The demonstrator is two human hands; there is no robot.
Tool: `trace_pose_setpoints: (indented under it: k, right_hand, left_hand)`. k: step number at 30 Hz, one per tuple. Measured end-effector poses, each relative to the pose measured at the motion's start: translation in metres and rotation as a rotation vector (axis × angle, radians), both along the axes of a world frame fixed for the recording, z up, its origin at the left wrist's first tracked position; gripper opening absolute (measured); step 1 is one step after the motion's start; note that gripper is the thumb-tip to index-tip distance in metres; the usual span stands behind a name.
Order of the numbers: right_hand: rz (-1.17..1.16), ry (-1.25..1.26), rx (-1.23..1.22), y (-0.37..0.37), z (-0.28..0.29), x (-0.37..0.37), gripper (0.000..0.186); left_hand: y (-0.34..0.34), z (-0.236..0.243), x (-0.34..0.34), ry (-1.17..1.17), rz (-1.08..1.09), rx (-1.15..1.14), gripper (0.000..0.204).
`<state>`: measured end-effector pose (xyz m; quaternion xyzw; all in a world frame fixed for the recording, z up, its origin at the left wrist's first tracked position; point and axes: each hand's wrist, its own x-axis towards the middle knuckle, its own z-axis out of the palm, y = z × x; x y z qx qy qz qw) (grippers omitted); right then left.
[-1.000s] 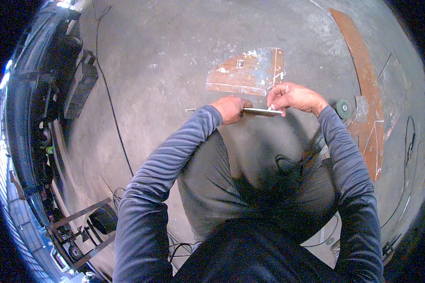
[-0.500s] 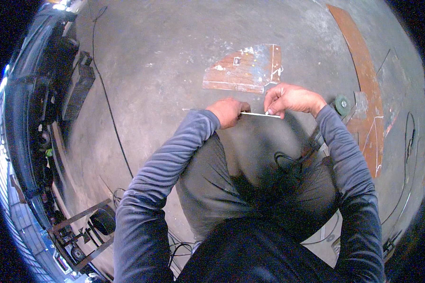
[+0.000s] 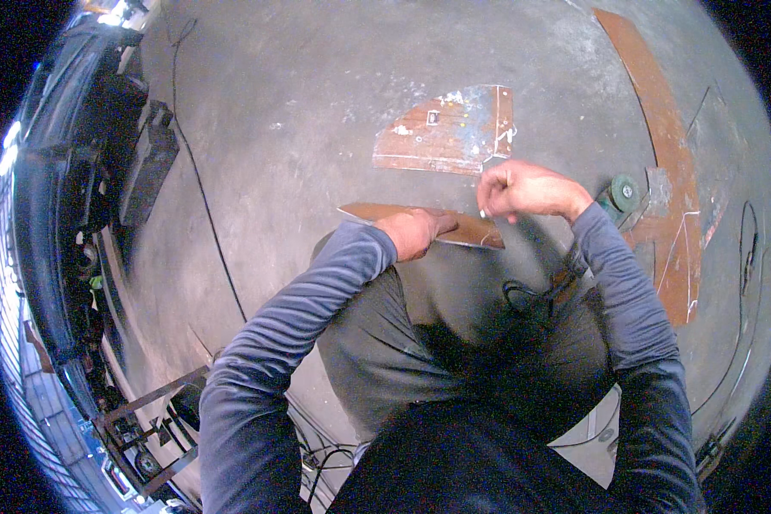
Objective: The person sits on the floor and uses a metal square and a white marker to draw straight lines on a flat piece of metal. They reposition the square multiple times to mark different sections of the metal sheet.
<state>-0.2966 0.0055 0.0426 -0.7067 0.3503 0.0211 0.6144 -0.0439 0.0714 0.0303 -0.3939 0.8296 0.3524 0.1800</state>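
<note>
conc. flr (image 3: 274,163); l hand (image 3: 412,233) grips rusty plate (image 3: 479,230) running l-r, tip l; r hand (image 3: 527,190) pinches white bit (image 3: 482,213)

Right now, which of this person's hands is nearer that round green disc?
Right. The right hand is left of the round green disc; the left hand, holding a thin rust-brown metal plate, is farther left and lower in view.

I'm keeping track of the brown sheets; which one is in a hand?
The brown sheet gripped by the left hand; the paint-splotched sheet ahead and the long curved strip at right lie on the floor.
</note>
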Motion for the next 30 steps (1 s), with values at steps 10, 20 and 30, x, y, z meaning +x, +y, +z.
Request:
trace_pose_setpoints:
  k: [10, 20, 30]
  right_hand:
    - [0.266, 0.009, 0.173, 0.021, 0.000, 0.011, 0.018]
    - [0.258, 0.011, 0.230, 0.023, -0.006, 0.019, 0.015]
    - [0.279, 0.071, 0.273, 0.022, -0.007, 0.024, 0.015]
  left_hand:
    - [0.012, -0.005, 0.004, -0.004, -0.050, 0.004, 0.067]
    - [0.015, -0.013, 0.009, 0.012, -0.055, -0.017, 0.066]
    - [0.013, -0.008, 0.004, -0.002, -0.067, -0.031, 0.064]
